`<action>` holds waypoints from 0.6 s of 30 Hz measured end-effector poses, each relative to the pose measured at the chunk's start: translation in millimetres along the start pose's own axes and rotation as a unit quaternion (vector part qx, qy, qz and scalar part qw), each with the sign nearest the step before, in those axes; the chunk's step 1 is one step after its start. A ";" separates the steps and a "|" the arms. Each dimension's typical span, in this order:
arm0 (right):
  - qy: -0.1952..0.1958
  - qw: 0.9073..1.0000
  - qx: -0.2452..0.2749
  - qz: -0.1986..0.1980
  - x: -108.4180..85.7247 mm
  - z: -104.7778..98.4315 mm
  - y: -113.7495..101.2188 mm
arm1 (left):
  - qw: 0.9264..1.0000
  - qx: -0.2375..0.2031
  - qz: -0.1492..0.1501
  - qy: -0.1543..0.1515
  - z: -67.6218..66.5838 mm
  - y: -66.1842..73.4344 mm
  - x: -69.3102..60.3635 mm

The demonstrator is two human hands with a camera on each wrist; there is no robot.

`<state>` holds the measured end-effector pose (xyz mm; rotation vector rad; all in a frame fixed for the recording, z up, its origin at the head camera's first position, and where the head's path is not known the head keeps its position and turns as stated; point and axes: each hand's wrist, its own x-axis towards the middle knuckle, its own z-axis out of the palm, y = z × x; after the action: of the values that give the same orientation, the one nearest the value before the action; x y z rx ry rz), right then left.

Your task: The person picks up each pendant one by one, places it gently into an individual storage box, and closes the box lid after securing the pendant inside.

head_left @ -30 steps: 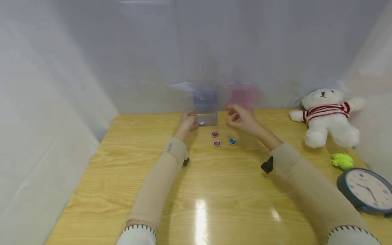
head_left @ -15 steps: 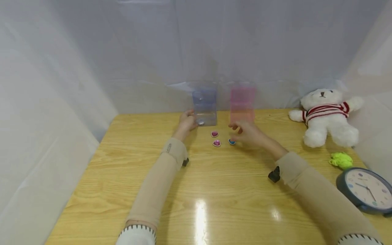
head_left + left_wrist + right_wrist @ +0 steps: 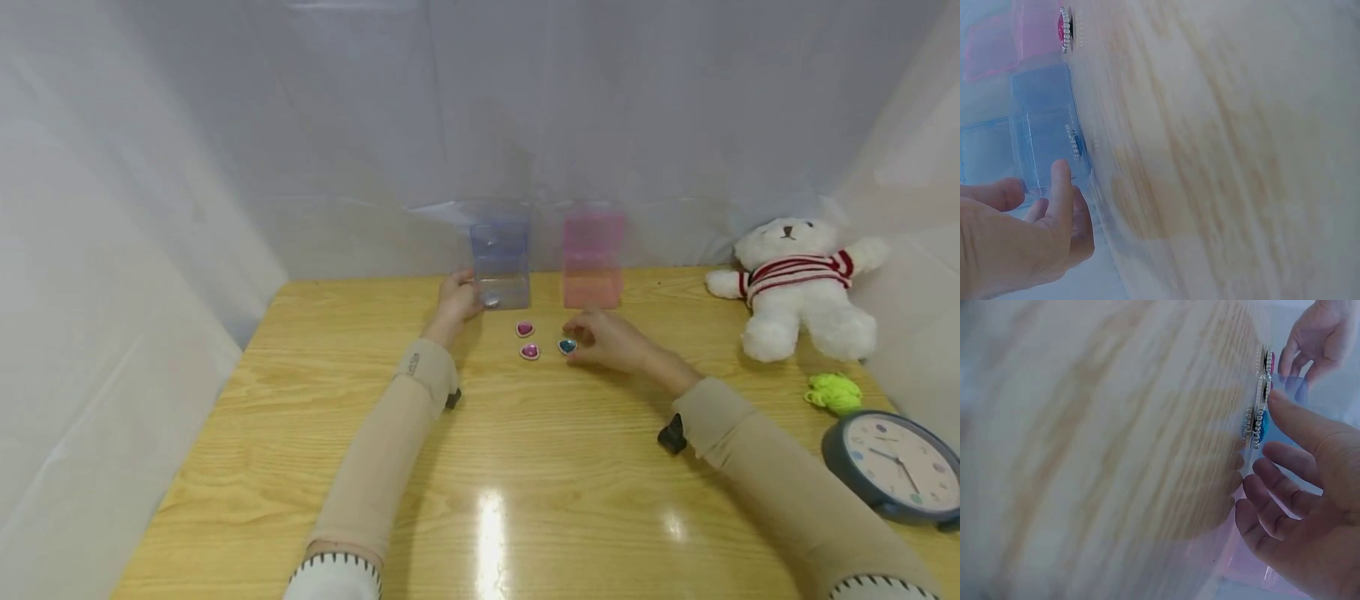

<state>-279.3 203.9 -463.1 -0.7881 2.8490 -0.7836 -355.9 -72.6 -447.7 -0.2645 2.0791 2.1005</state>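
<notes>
A clear blue box with its lid up stands at the back of the table; a blue gem with a beaded rim lies inside. My left hand holds the box's left side, thumb and index finger at its corner. Beside a blue heart-shaped gem on the table, my right hand has its thumb and fingers spread to either side, apart from it as far as visible. Two pink heart-shaped gems lie to the left of that gem.
A clear pink box, lid up, stands right of the blue one against the pale sheet. On the right are a white teddy bear, a bright yellow-green bundle and a round clock.
My right hand has come down and toward me, from in front of the pink box to the blue gem on the table. The left hand stays at the blue box.
</notes>
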 end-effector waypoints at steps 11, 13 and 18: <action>0.004 0.998 -0.060 -0.007 3.2 4.2 -1.6 | 1.000 0.007 -0.007 -0.004 -0.7 0.7 0.8; 0.007 0.998 -0.065 -0.007 3.6 4.4 -1.8 | 1.000 0.008 -0.008 -0.003 -0.7 0.6 0.8; 0.014 0.996 -0.086 -0.019 4.9 5.0 -2.8 | 1.000 0.009 -0.010 -0.001 -0.9 0.6 0.7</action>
<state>-281.3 197.1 -465.8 -0.8620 2.9652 -0.5615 -356.7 -73.5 -447.3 -0.2785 2.0847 2.0673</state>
